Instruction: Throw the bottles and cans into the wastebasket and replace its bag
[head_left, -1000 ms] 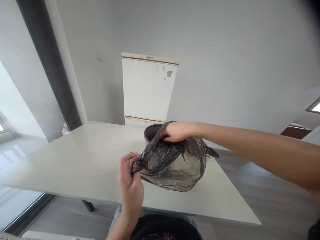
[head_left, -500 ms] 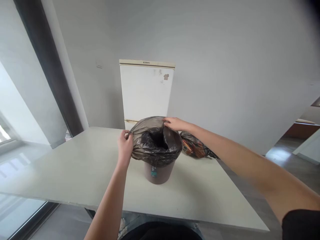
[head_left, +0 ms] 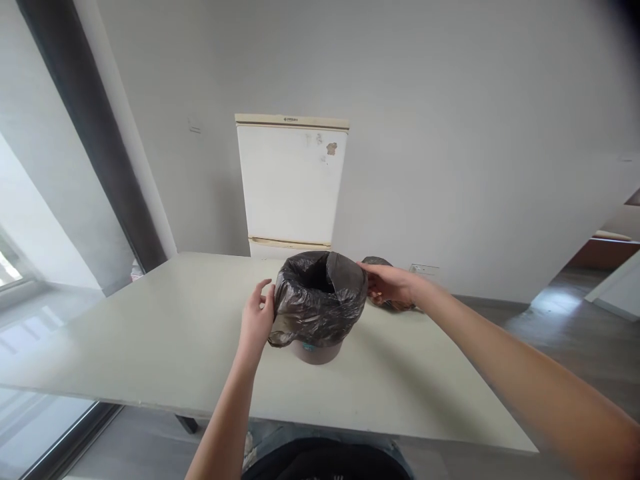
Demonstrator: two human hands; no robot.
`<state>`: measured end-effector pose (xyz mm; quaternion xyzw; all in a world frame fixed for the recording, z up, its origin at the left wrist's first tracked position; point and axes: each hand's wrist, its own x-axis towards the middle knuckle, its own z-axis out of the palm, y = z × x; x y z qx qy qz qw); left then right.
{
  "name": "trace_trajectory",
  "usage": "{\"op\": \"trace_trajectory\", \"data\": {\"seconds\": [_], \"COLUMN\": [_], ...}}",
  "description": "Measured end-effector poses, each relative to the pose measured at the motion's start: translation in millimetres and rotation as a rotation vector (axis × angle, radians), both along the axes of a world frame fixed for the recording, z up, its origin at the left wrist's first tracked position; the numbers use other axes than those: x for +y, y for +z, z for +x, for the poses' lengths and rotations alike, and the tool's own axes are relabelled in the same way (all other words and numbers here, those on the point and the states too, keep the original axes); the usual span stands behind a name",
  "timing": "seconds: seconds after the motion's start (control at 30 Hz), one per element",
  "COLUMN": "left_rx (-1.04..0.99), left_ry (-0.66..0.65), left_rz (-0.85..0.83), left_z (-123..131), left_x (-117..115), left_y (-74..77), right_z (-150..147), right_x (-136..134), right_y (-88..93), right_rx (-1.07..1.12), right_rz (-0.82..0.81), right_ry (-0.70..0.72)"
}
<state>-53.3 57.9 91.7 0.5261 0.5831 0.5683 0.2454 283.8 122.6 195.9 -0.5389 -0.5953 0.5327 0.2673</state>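
A small brown bin (head_left: 316, 351) stands on the white table (head_left: 150, 333), lined with a dark plastic bag (head_left: 320, 303) folded down over its rim and most of its side. My left hand (head_left: 257, 320) lies against the bag's left side with fingers apart. My right hand (head_left: 387, 283) presses the bag's right side, fingers curled on the plastic. Behind my right hand lies a filled, tied dark bag (head_left: 380, 263), mostly hidden.
A white fridge (head_left: 291, 183) stands against the wall behind the table. A dark window frame (head_left: 85, 127) and glass run along the left. Wood-look floor (head_left: 565, 333) shows to the right of the table.
The filled bag went from my hands to the table behind the bin. A fresh bag was spread over the bin's rim and has now been pulled further down its sides.
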Motion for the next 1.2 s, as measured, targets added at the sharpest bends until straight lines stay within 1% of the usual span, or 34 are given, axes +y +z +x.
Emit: {"op": "trace_trajectory", "data": {"seconds": [0.03, 0.1, 0.17, 0.23, 0.3, 0.37, 0.43, 0.5, 0.6, 0.67, 0.77, 0.83, 0.93, 1.03, 1.13, 1.2], "left_rx": [-0.018, -0.041, -0.048, -0.048, -0.033, -0.023, -0.02, -0.025, -0.055, -0.062, -0.033, -0.006, 0.065, 0.132, 0.147, 0.125], "left_ry": [-0.022, -0.101, -0.152, -0.144, -0.118, -0.108, -0.101, -0.095, -0.09, -0.081, -0.073, -0.057, 0.002, 0.051, 0.078, 0.125], "left_rz": [0.026, 0.044, 0.03, 0.036, 0.054, 0.061, 0.063, 0.059, 0.06, 0.069, 0.071, 0.077, 0.093, 0.092, 0.1, 0.149], "left_z": [3, 9, 11, 12, 11, 12, 14, 17, 20, 21, 20, 19, 16, 13, 12, 12], "left_x": [-1, -1, 1, 3, 4, 4, 4, 3, 4, 5, 8, 12, 19, 25, 25, 20], "left_y": [0.3, -0.1, -1.8, -4.1, -5.8, -6.6, -7.1, -8.2, -11.8, -14.9, -19.4, -22.5, -28.2, -34.3, -37.1, -36.1], "right_z": [2, 6, 9, 10, 7, 2, -5, -10, -12, -9, -5, -4, -6, -8, -7, -5], "right_x": [-4, -8, -10, -11, -13, -16, -18, -18, -17, -14, -9, -5, 0, 2, 3, 2], "right_y": [-2.3, -7.0, -12.5, -17.7, -21.2, -22.0, -20.8, -19.4, -22.6, -30.7, -51.4, -68.3, -93.2, -112.6, -120.2, -114.6], "right_rx": [0.081, 0.246, 0.382, 0.464, 0.475, 0.455, 0.446, 0.468, 0.531, 0.551, 0.519, 0.483, 0.418, 0.323, 0.225, 0.172], "right_rz": [-0.047, -0.078, -0.078, -0.115, -0.165, -0.181, -0.142, -0.072, -0.019, -0.011, -0.011, -0.025, -0.041, -0.032, 0.006, 0.1], "right_ry": [0.014, -0.002, -0.071, -0.161, -0.208, -0.177, -0.142, -0.146, -0.185, -0.248, -0.323, -0.33, -0.336, -0.356, -0.375, -0.418]}}
